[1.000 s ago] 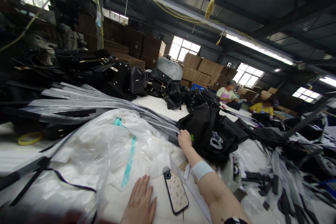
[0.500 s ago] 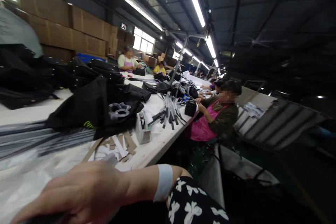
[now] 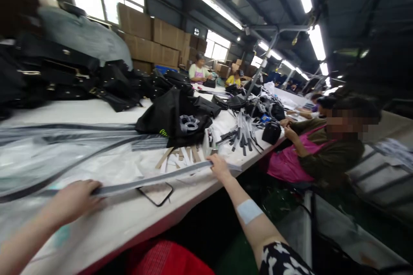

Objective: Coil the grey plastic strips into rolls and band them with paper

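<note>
A long grey strip [image 3: 151, 181] stretches low across the table between my hands. My left hand [image 3: 75, 200] grips it at the left, fingers curled over it. Further right, my right hand [image 3: 220, 166] pinches the strip close to its far end, near the table edge. Under the strip lies an object with a thin black rounded outline [image 3: 158, 197], which I cannot name. Just beyond are cut white and brown strips [image 3: 180, 157] and a tape dispenser [image 3: 209, 144], partly behind my right hand.
A black bag [image 3: 161, 116] holds grey rings [image 3: 189, 123]. More black and grey strips [image 3: 243, 131] lie beyond. A co-worker in a pink apron [image 3: 292, 165] handles a black pouch [image 3: 271, 132] at right. Black bags [image 3: 64, 73] are heaped at back left.
The view has swung left. My right hand, close and low before, is now further away on the strip. My left hand and the strip stretched between both hands have come into view.
</note>
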Demonstrator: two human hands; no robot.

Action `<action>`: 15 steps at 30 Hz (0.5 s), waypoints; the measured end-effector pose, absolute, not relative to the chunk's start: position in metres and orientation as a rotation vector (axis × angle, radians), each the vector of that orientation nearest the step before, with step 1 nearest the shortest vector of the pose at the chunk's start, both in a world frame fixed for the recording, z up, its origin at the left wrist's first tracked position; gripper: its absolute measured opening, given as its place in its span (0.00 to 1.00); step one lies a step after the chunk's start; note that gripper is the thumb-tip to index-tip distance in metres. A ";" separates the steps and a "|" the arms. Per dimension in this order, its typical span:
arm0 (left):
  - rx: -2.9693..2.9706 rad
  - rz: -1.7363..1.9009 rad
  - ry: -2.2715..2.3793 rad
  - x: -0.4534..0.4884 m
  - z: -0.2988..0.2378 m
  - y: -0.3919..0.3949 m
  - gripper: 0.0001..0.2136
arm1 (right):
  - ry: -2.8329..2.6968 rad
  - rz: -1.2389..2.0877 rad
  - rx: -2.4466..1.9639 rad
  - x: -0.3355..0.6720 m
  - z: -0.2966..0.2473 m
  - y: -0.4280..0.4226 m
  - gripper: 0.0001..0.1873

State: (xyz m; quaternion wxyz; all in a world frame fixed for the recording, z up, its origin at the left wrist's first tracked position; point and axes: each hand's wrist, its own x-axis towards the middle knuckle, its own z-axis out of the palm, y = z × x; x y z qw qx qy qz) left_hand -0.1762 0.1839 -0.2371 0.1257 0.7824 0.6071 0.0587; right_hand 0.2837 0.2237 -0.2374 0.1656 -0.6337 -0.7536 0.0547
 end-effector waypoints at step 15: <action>2.231 0.183 1.858 -0.170 -0.240 0.178 0.14 | -2.266 0.425 -1.707 0.297 -0.312 0.221 0.23</action>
